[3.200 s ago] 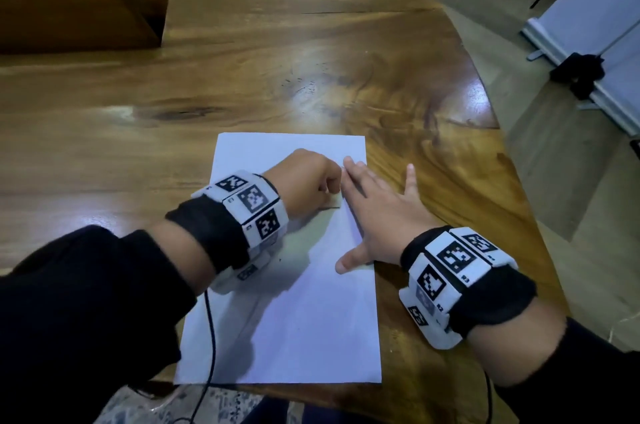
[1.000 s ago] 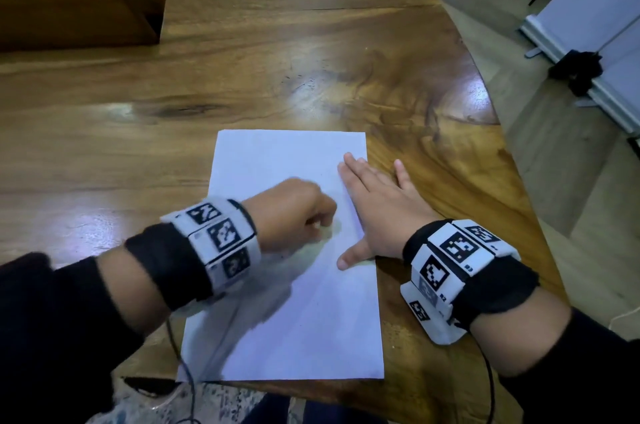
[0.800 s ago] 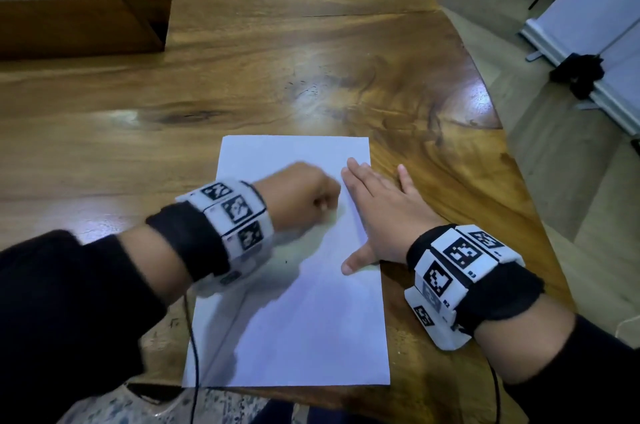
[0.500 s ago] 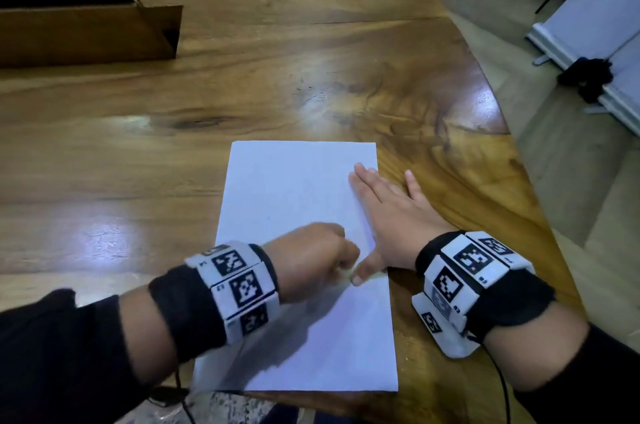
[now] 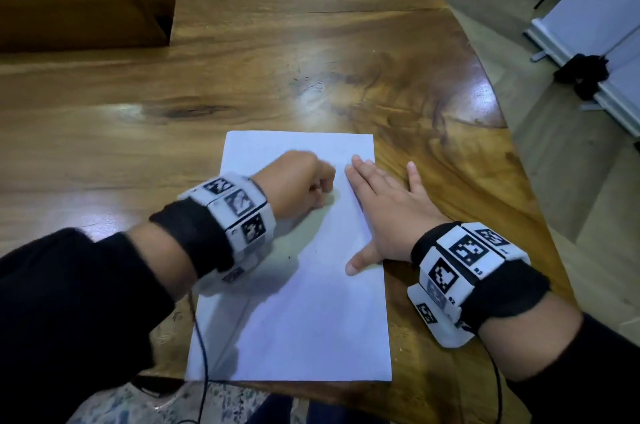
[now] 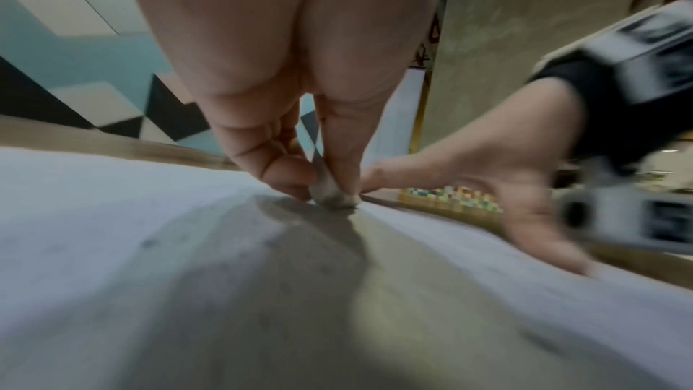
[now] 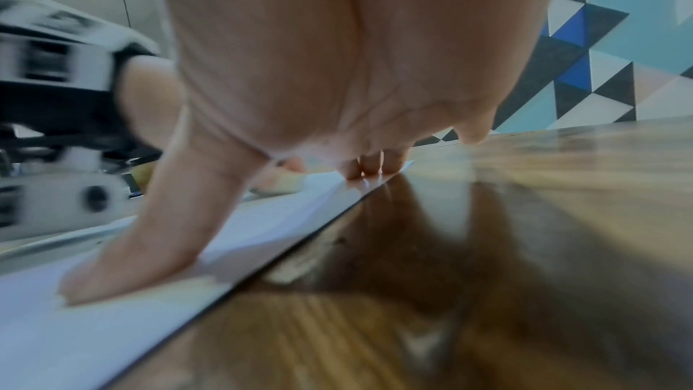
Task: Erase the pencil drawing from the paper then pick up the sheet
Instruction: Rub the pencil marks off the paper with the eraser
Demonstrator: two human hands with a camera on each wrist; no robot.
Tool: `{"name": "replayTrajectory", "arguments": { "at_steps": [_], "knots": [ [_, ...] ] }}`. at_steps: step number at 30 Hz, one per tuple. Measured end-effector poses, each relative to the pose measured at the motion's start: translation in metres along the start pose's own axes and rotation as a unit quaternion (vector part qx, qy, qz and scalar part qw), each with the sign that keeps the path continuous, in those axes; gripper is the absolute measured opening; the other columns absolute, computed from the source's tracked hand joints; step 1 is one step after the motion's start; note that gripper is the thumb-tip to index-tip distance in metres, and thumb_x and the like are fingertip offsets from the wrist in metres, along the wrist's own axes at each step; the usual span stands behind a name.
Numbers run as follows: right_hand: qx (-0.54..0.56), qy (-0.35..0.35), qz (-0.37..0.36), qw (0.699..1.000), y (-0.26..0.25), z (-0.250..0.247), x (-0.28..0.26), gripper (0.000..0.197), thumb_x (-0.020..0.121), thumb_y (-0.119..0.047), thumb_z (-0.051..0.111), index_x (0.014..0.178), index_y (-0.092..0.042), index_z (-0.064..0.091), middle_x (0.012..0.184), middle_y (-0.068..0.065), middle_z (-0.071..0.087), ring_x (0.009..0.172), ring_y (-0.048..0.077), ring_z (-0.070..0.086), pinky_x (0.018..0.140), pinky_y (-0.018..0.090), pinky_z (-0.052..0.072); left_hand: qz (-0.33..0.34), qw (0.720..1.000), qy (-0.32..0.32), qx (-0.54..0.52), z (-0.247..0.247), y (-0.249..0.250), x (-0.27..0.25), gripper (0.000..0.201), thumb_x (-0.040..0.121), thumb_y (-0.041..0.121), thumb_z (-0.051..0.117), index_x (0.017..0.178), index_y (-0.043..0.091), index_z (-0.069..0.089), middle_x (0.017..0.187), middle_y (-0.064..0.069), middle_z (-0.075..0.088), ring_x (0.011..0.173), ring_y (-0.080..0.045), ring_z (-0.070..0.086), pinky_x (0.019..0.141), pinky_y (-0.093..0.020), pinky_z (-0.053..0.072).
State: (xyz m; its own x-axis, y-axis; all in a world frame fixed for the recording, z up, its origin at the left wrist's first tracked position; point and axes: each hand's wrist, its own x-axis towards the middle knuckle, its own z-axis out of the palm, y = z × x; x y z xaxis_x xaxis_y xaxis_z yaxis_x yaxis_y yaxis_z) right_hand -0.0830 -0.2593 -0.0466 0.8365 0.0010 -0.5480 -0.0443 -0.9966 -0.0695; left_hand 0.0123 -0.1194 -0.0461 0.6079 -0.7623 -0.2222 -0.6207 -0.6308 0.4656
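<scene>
I see my left hand (image 5: 300, 182) pinching a small grey smudged eraser (image 6: 332, 193) onto the white rectangular paper sheet (image 5: 304, 319), which lies flat on the glossy wooden table (image 5: 173, 111). My right hand (image 5: 388, 212), fingers spread, presses the sheet's right edge.

Head view looks down from above; wrist views (very close) skim the shared paper (image 5: 304, 302).
</scene>
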Motion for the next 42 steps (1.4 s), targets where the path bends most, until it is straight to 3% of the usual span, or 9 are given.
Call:
{"name": "replayTrajectory", "arguments": {
  "at_steps": [5,12,17,20,26,29,33,35,42],
  "knots": [
    [0.009,-0.009,0.000,1.000,0.000,0.000,-0.001,0.142,0.055,-0.070,0.073,0.148,-0.021,-0.022,0.155,-0.006,-0.030,0.144,0.010,-0.022,0.111,0.060,-0.016,0.043,0.985,-0.168,-0.008,0.008,-0.002,-0.044,0.015,0.077,0.028,0.065,0.083,0.015,0.066,0.086,-0.008,0.066,0.079,-0.022,0.057,0.072,-0.029,0.046],
    [0.006,-0.025,0.010,1.000,-0.003,-0.004,0.000,0.138,0.055,-0.068,0.075,0.148,-0.031,-0.020,0.155,-0.006,-0.030,0.144,0.012,-0.020,0.105,0.072,-0.008,0.000,1.000,-0.022,-0.011,0.009,0.010,-0.014,0.013,0.079,0.015,0.060,0.091,0.012,0.063,0.084,-0.001,0.050,0.078,-0.019,0.049,0.073,-0.027,0.040],
    [0.001,-0.028,0.012,1.000,-0.003,-0.003,0.001,0.138,0.055,-0.069,0.074,0.147,-0.030,-0.021,0.155,-0.005,-0.030,0.144,0.012,-0.021,0.105,0.072,-0.008,0.070,0.985,-0.150,-0.038,0.019,0.010,-0.058,0.021,0.076,0.030,0.051,0.077,0.015,0.066,0.084,-0.007,0.063,0.075,-0.020,0.056,0.070,-0.027,0.044],
    [-0.001,-0.029,0.012,1.000,-0.004,-0.005,0.001,0.138,0.055,-0.068,0.075,0.148,-0.030,-0.020,0.155,-0.005,-0.028,0.145,0.013,-0.019,0.106,0.072,-0.006,0.057,0.980,-0.189,-0.030,0.013,0.009,-0.054,0.010,0.075,0.017,0.062,0.082,0.017,0.068,0.089,-0.004,0.068,0.077,-0.014,0.056,0.068,-0.018,0.041],
    [0.022,-0.016,0.020,0.999,-0.006,-0.010,0.006,0.124,0.058,-0.076,0.067,0.147,-0.042,-0.013,0.158,-0.005,-0.015,0.145,0.015,-0.010,0.103,0.076,-0.002,-0.074,0.995,0.034,-0.063,-0.013,-0.011,-0.020,0.017,0.071,0.017,0.071,0.088,0.014,0.069,0.064,0.011,0.058,0.064,-0.011,0.050,0.056,-0.004,0.031],
    [-0.001,0.018,0.027,0.999,-0.012,-0.011,0.011,0.109,0.068,-0.078,0.056,0.148,-0.042,-0.008,0.156,0.001,0.002,0.142,0.020,0.004,0.103,0.076,0.004,-0.115,0.988,0.070,-0.078,-0.020,-0.020,-0.006,0.015,0.072,0.015,0.072,0.086,0.011,0.069,0.064,0.005,0.059,0.065,-0.013,0.052,0.057,-0.014,0.035],
    [-0.021,0.028,0.032,0.999,-0.016,-0.010,0.014,0.108,0.068,-0.077,0.056,0.148,-0.041,-0.007,0.152,0.004,0.010,0.139,0.024,0.011,0.102,0.077,0.006,-0.117,0.986,0.086,-0.078,-0.019,-0.016,0.009,0.013,0.073,0.012,0.070,0.085,0.008,0.067,0.071,-0.003,0.062,0.070,-0.016,0.054,0.053,-0.006,0.034],
    [-0.025,0.029,0.033,0.999,-0.015,-0.010,0.013,0.108,0.068,-0.078,0.055,0.148,-0.041,-0.007,0.152,0.004,0.010,0.139,0.024,0.011,0.102,0.076,0.005,-0.114,0.988,0.076,-0.076,-0.016,-0.013,0.010,0.012,0.073,0.010,0.069,0.084,0.007,0.066,0.071,-0.003,0.062,0.071,-0.017,0.054,0.057,-0.020,0.038],
    [-0.022,0.036,0.028,0.999,-0.015,-0.009,0.014,0.108,0.069,-0.078,0.055,0.149,-0.040,-0.008,0.153,0.005,0.009,0.139,0.024,0.010,0.103,0.076,0.002,-0.083,0.990,-0.112,-0.034,-0.023,-0.008,0.002,0.009,0.069,0.014,0.072,0.075,0.020,0.068,0.063,0.009,0.060,0.069,-0.012,0.057,0.069,-0.025,0.046]
  ]
}}
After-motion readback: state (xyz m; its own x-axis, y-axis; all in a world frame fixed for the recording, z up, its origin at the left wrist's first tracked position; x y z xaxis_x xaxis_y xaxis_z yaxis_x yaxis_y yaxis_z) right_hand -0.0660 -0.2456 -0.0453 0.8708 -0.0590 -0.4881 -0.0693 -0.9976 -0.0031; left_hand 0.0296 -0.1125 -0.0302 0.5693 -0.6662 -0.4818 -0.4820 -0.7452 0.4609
